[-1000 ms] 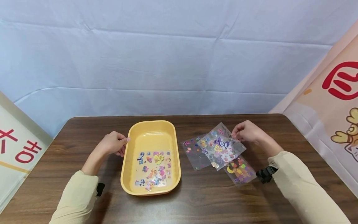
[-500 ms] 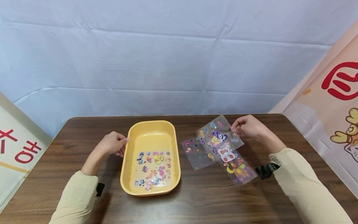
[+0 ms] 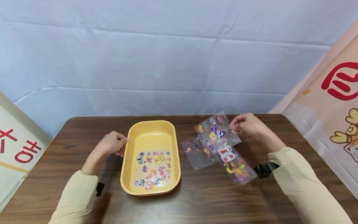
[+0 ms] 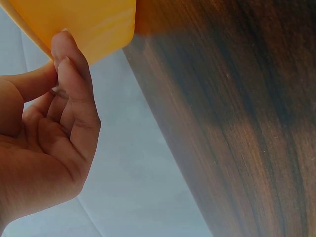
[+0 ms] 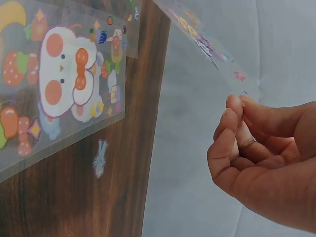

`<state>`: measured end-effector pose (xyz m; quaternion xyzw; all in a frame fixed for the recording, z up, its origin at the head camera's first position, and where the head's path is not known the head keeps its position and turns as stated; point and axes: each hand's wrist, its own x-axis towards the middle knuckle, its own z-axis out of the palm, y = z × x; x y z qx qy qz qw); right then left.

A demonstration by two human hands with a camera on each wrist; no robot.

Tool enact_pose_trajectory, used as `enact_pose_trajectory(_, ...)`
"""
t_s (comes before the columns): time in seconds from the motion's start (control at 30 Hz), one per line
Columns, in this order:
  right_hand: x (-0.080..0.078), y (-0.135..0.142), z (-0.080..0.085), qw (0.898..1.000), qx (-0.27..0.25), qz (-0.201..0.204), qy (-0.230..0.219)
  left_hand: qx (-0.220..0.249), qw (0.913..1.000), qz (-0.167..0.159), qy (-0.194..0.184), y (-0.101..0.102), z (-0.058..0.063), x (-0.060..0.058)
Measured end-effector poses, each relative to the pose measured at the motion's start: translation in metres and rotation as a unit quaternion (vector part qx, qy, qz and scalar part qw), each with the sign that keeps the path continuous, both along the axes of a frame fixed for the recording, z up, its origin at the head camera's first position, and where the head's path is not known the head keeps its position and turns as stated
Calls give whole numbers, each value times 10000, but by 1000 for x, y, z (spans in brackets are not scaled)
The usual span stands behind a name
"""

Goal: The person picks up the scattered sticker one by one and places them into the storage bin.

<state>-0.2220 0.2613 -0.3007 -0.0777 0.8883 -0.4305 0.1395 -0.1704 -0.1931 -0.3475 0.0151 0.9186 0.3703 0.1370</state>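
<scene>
My left hand [image 3: 113, 143] pinches the left rim of a yellow plastic tray [image 3: 152, 141], thumb on top and fingers curled beneath. Inside the tray's near half lies a clear sticker sheet [image 3: 160, 158] with cartoon figures. To the right, my right hand [image 3: 247, 125] pinches another clear sticker sheet [image 3: 216, 133] by its right edge, with purple and yellow ponies on it. In the right wrist view this sheet [image 5: 197, 37] slants up off the table from the thumb and fingertip. Below it are a bunny-and-fruit sticker sheet [image 3: 239, 171] and a smaller-patterned sticker sheet [image 3: 195, 152].
Everything stands on a dark wood-grain table [image 3: 201, 199]. A pale cloth backdrop [image 3: 179, 62] hangs behind its far edge. Printed panels with red characters flank both sides. A small pale blue figure [image 5: 100, 158] shows against the wood beside the bunny sheet.
My right hand has lifted the pony sticker sheet and drawn it away toward the back, uncovering the bunny sheet beneath. My left hand and the tray have stayed in place.
</scene>
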Motion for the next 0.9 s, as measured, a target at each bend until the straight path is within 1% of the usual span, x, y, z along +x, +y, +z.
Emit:
enact_pose_trajectory(0.17,0,-2,4,9999,-104,-8,16,-33,10000,3,41,0,0,0)
enact_pose_trajectory(0.43,-1,-6,9,9999,-52,51,97,4,10000,16,14,-1,0,-1)
enact_pose_trajectory(0.57,-1,-9,11,9999,-85,33,71,28,10000,-19,-15,-1,-1,-2)
enact_pose_trajectory(0.9,0,-16,14,9998,-81,91,175,76,9999,-65,-16,-2,-1,-2)
